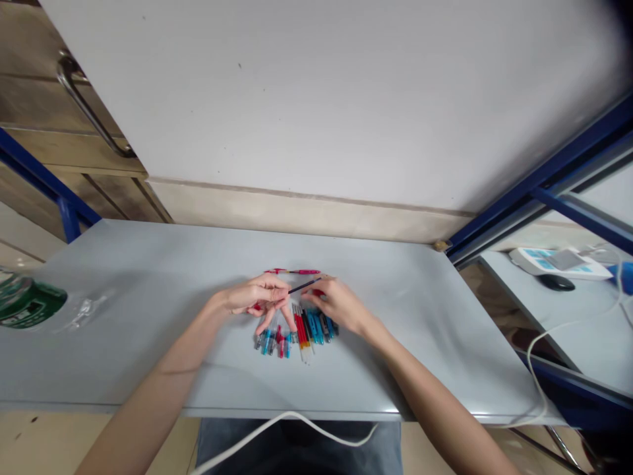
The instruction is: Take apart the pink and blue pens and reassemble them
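A thin dark pen refill (302, 286) spans the gap between my hands, above the grey table. My left hand (264, 297) pinches its left end, with some fingers spread downward over clear pen barrels. My right hand (336, 302) closes its fingertips at the other end, near a small red part. Beneath my hands lie pen parts with blue and red ends (281, 344), red and dark refills (301, 330), and several blue and dark pen pieces (320, 326). A red pen (307, 272) lies behind my hands.
A green-labelled clear container (34, 302) stands at the table's left. A white cable (291, 415) crosses the front edge (247, 413). To the right, beyond a blue frame (494, 201), are a white device (561, 262) and a black mouse (556, 282).
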`<state>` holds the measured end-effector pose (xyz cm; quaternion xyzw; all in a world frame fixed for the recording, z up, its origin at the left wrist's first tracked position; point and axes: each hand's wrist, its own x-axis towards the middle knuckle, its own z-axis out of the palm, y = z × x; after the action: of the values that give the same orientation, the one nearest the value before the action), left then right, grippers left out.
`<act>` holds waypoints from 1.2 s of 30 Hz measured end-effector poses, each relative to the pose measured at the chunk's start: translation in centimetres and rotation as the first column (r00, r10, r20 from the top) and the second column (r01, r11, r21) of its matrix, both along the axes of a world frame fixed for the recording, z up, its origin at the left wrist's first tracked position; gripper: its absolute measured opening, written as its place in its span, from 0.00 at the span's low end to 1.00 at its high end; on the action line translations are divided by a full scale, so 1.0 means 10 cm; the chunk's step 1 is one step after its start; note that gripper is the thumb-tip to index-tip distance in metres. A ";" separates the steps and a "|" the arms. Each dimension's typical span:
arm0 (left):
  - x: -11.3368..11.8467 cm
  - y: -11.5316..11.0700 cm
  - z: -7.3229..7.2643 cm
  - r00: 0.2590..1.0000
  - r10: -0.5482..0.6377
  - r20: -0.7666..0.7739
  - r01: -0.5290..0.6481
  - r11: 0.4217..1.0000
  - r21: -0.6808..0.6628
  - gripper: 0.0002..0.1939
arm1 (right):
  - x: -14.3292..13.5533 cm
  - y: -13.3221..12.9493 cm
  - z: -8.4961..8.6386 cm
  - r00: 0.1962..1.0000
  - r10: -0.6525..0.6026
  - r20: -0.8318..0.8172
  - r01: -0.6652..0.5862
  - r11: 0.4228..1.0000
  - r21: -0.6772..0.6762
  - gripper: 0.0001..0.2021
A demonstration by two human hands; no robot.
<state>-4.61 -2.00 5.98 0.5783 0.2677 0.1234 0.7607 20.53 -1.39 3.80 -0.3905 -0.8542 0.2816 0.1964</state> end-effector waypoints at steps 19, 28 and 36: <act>0.00 0.01 -0.04 0.995 0.073 0.070 -0.076 0.996 0.045 0.21 | 0.47 -0.10 0.10 0.871 -0.367 0.327 0.422 0.900 -0.113 0.11; 0.02 0.04 -0.11 0.991 0.104 0.085 -0.110 0.992 0.064 0.20 | 0.43 -0.17 0.21 0.911 -0.383 0.150 0.397 0.914 -0.080 0.09; 0.08 0.01 -0.11 0.994 0.088 0.070 -0.095 0.990 0.101 0.22 | 0.08 -0.20 0.40 0.705 -0.335 -0.624 -0.026 0.868 -0.496 0.21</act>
<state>-3.81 -1.93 4.88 0.6000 0.2623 0.1908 0.7313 21.30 -3.43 7.77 -0.3643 -0.5860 0.5863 0.4244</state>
